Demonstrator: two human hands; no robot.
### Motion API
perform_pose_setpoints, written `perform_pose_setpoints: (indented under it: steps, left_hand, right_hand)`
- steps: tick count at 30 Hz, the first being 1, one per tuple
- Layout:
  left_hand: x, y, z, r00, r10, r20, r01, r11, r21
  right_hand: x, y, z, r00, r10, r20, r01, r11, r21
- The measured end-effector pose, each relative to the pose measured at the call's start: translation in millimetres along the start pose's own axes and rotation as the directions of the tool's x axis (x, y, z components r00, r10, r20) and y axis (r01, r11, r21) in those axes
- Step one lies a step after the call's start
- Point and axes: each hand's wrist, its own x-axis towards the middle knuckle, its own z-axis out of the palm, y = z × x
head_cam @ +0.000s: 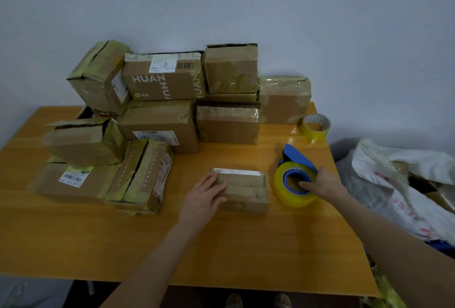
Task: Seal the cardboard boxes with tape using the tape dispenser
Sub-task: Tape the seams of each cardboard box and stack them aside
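Head view has the box at the table's centre, flaps closed, contents hidden. Her or his left hand lies on its 9 o'clock end, fingers relaxed and flat, likely pinning it for taping. At 3 o'clock of it, the right hand grasps the dispenser, probably to lift it. Taped cartons pile from 9 to 12 o'clock; a spare roll sits at 1. Off-table at 3 o'clock, a sack seems to hold cardboard.
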Motion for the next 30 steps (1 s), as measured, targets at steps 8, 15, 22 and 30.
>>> perform_pose_setpoints:
  steps: [8, 15, 22, 30]
  left_hand:
    - [1.8, -1.1, -0.8, 1.000, -0.024, 0.002, 0.024, 0.999, 0.043]
    - [1.9, 1.4, -1.0, 0.996, -0.072, 0.048, 0.073, 0.997, -0.021]
    - [2.4, 8.6, -9.0, 0.994, -0.088, 0.063, 0.090, 0.995, -0.031]
    - [0.4, 10.8, -11.3, 0.993, -0.097, 0.068, 0.101, 0.993, -0.063]
  right_hand:
    - [18.3, -8.4, 1.3, 0.996, 0.083, 0.012, -0.084, 0.995, 0.046]
    - [5.5, -34.5, 2.5, 0.996, 0.002, 0.088, -0.020, 0.978, 0.210]
    - [-13.1, -30.2, -10.7, 0.980, -0.011, 0.200, -0.093, 0.860, 0.502]
    - [-39.9, -50.3, -63.8, 0.958, -0.273, 0.093, 0.206, 0.874, 0.441]
